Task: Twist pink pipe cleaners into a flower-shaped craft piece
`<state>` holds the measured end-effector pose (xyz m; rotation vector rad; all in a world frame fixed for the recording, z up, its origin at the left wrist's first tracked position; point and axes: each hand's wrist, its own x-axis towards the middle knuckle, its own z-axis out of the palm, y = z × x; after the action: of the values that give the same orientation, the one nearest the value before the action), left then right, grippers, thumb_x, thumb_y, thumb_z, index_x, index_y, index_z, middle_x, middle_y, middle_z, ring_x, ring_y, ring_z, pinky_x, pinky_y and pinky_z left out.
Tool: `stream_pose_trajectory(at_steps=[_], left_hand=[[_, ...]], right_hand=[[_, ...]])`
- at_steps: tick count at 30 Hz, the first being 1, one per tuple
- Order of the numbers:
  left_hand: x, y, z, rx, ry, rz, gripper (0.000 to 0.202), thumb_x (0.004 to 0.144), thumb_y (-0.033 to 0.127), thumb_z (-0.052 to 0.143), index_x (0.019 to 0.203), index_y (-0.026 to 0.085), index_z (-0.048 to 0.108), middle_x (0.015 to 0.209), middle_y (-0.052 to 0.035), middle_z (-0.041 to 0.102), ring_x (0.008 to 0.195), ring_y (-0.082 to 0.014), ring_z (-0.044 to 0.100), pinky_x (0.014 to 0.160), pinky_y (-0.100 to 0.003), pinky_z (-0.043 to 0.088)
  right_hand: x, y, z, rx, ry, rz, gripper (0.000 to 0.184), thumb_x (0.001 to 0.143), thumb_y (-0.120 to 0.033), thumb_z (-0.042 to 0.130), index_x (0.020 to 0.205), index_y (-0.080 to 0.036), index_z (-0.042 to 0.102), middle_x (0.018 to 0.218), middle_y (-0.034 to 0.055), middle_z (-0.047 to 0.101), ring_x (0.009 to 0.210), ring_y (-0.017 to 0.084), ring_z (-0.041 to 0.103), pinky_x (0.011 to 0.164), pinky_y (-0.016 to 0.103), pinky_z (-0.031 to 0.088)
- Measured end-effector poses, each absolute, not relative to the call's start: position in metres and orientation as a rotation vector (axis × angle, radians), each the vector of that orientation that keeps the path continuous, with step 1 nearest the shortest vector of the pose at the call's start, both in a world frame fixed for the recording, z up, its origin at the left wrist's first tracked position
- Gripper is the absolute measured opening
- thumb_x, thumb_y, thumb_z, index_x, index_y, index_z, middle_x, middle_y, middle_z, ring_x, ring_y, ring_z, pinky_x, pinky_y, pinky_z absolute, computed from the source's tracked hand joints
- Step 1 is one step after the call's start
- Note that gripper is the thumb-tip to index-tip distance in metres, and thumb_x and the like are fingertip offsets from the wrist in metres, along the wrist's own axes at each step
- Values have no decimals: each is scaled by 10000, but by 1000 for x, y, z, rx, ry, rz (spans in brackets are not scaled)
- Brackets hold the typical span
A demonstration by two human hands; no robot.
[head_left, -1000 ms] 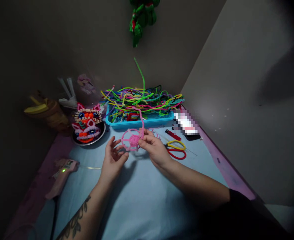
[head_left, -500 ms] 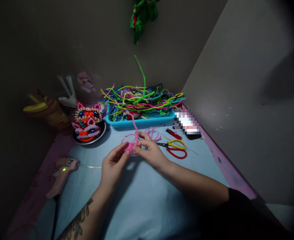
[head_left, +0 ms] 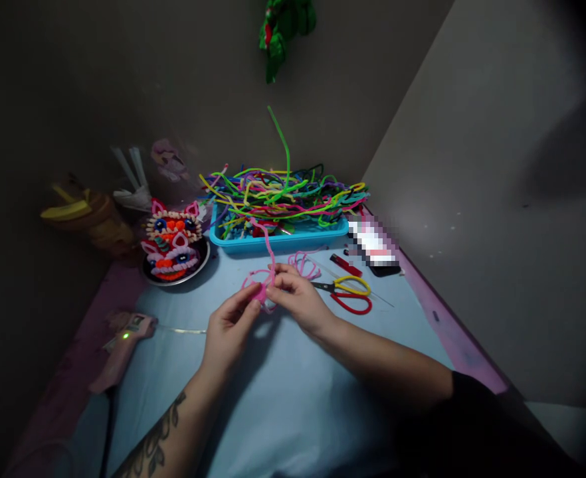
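Observation:
A small piece of bent pink pipe cleaners (head_left: 260, 292) is pinched between my two hands above the blue table cover. My left hand (head_left: 230, 325) grips its left side with thumb and fingertips. From the right, my right hand (head_left: 300, 300) has its thumb and fingers closed on the same piece. One long pink strand (head_left: 268, 242) rises from it toward the tray, and thin pink loops stick out at the left. Fingers partly hide how the strands are joined. Just beyond my right hand lie more loose pink pipe cleaners (head_left: 303, 264).
A blue tray (head_left: 280, 244) heaped with colourful pipe cleaners stands at the back. Scissors (head_left: 351, 294), a red lighter (head_left: 345, 265) and a phone (head_left: 375, 249) lie right. To the left are a bowl (head_left: 176, 282) with fuzzy animal-face figures (head_left: 173, 242) and a glue gun (head_left: 123, 352).
Both hands keep hold of the pink piece, with only slight shifts of the fingers. My left hand has moved a little to the right. The view has shifted slightly.

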<state>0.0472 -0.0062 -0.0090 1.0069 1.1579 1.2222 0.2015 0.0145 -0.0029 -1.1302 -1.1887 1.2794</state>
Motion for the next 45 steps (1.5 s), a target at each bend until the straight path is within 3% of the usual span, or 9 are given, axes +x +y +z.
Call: stream_pose_trajectory(at_steps=[10,14,18,22,25,28,33,39,45], left_hand=[[51,-6,-8,925,1186,1274,412,542,374,919,913,241,800,880,-50,781,769,-166,671,740,-299,529],[53,-6,-3,930,1209,1321,366,518,337,923,834,214,782,792,-31,757,714,-149,644,691,-276,514],[51,-4,-4,900,1246,1341,361,546,333,907,844,187,763,722,-16,720,644,-125,601,623,-246,482],[49,-2,-5,878,1236,1346,369,543,321,908,844,173,755,723,-16,711,647,-121,593,621,-238,475],[49,-3,-1,867,1194,1309,367,515,312,916,810,169,749,699,-15,703,626,-120,589,596,-234,471],[50,-3,3,848,1170,1264,371,469,293,925,764,163,741,657,-9,687,596,-117,584,569,-225,464],[47,-4,1,854,1138,1227,355,469,269,921,757,161,745,629,0,671,573,-97,559,543,-197,436],[45,-3,-2,857,1122,1209,351,498,271,916,781,155,745,643,-5,675,588,-106,569,567,-210,445],[46,2,-1,771,1131,1299,433,483,316,926,835,151,734,619,9,649,602,-127,591,599,-238,453]], right_hand=[[199,14,-4,-1115,-998,1343,208,652,-359,750,676,-202,615,1208,65,550,1122,242,525,862,332,421],[196,14,-9,-1140,-1074,1299,228,661,-363,765,666,-203,603,1094,46,576,1070,223,539,867,328,417],[206,23,-2,-1138,-1130,1253,235,709,-391,725,787,-212,596,880,7,586,859,177,560,782,310,437],[241,38,18,-1229,-1311,828,202,777,-323,661,941,-222,602,749,-21,549,707,158,525,713,305,450],[265,49,28,-1302,-1601,453,332,785,-188,611,1113,-234,641,858,25,598,818,202,560,799,345,460],[276,55,27,-1331,-1796,395,415,805,-154,574,1204,-244,640,902,48,627,864,228,577,837,371,468],[275,59,17,-1300,-1806,330,325,853,-203,565,1155,-232,680,935,63,670,884,227,605,842,362,484],[275,57,18,-1224,-1767,314,250,866,-197,540,958,-236,768,915,69,696,897,218,642,854,371,497],[266,40,37,-1216,-1543,759,148,820,-280,648,872,-238,779,839,40,735,794,189,665,735,338,525]])
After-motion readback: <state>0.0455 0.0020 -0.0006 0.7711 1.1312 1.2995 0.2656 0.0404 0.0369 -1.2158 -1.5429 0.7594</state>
